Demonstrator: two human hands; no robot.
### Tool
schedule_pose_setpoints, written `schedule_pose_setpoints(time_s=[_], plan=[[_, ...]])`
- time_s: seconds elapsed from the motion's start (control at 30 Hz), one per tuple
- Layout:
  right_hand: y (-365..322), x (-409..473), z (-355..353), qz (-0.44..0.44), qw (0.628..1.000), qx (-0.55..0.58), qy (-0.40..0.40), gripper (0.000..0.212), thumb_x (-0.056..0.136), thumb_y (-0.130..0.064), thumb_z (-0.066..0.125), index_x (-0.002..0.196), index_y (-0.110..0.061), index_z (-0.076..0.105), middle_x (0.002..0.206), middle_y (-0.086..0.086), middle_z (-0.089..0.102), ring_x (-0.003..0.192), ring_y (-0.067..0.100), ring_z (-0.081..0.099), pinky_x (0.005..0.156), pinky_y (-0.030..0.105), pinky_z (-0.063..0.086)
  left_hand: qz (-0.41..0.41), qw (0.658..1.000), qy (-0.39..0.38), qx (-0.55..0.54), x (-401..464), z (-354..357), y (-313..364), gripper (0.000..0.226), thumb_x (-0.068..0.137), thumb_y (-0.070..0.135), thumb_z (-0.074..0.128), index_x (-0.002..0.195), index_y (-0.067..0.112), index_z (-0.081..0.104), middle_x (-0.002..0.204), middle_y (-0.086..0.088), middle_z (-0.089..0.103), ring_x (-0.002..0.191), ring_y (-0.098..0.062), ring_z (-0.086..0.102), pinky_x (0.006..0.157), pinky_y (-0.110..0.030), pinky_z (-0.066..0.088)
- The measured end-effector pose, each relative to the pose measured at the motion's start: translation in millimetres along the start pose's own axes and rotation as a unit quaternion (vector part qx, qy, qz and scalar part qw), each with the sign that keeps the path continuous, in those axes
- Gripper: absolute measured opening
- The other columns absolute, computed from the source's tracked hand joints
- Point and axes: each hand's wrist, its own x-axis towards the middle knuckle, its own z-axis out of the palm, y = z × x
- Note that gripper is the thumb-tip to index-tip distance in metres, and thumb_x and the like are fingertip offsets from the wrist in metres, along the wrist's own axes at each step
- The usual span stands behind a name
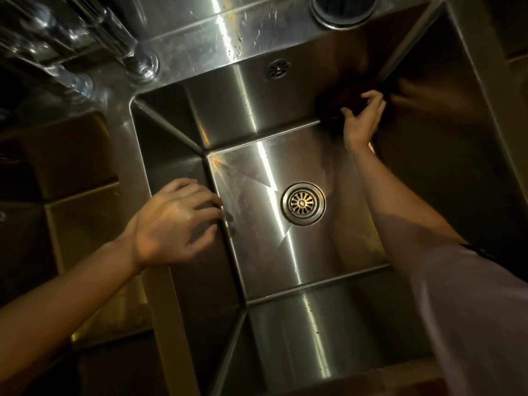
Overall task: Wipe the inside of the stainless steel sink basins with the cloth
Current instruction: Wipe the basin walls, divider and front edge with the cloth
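Steel fills the head view: a deep rectangular basin is seen from above, with a round drain set in its floor and a small overflow grille in its far wall. A dark cloth is pressed into the far right corner, where the back wall meets the right wall, just above the floor. The cloth is gripped by the right hand, whose fingers are curled over its edge; the cloth is blurred and dim, so its shape cannot be made out. The left hand is held empty, fingers spread and slightly bent, with the fingertips resting against the left wall near the floor edge. A second basin is partly seen to the left, beyond the dividing rim. Tap bases are mounted on the ledge behind, and a round fitting is set at the far right of the ledge.
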Motion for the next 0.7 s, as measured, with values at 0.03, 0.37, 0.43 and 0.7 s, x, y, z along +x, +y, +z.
schedule_pose_setpoints(time_s=[0.03, 0.37, 0.43, 0.7], plan=[[2, -1, 3, 0.008, 1.000, -0.007, -0.004, 0.040, 0.076, -0.004, 0.071, 0.111, -0.008, 0.052, 0.124, 0.007, 0.050, 0.119, 0.021, 0.051, 0.091, 0.018, 0.036, 0.002, 1.000, 0.001, -0.004, 0, 0, 0, 0.037, 0.088, 0.038, 0.042, 0.100, 0.020, 0.073, 0.108, -0.003, 0.068, 0.104, -0.020, 0.063, 0.102, -0.041, 0.037], [-35, -68, 38, -0.031, 0.996, 0.082, -0.002, 0.038, 0.064, -0.001, 0.074, 0.099, -0.004, 0.061, 0.107, 0.012, 0.056, 0.103, 0.027, 0.056, 0.096, 0.038, 0.044, 0.009, 1.000, 0.011, -0.005, 1, -3, 2, 0.033, 0.090, 0.033, 0.044, 0.094, 0.019, 0.074, 0.104, -0.003, 0.069, 0.099, -0.020, 0.065, 0.097, -0.042, 0.042], [-53, -92, 48, -0.035, 0.992, 0.122, -0.010, 0.037, 0.063, 0.002, 0.074, 0.098, -0.003, 0.063, 0.108, 0.012, 0.056, 0.104, 0.027, 0.058, 0.096, 0.032, 0.044, 0.006, 1.000, 0.007, -0.003, 1, -4, 2, 0.034, 0.090, 0.033, 0.043, 0.094, 0.019, 0.074, 0.103, -0.004, 0.070, 0.098, -0.020, 0.065, 0.096, -0.043, 0.043], [-118, -169, 75, -0.149, 0.975, 0.161, -0.029, 0.035, 0.065, -0.004, 0.076, 0.098, -0.011, 0.068, 0.104, 0.009, 0.054, 0.100, 0.027, 0.055, 0.092, 0.035, 0.045, -0.001, 1.000, 0.013, -0.011, 2, -3, 4, 0.036, 0.090, 0.033, 0.042, 0.092, 0.017, 0.074, 0.099, -0.004, 0.070, 0.095, -0.020, 0.065, 0.095, -0.044, 0.045]])
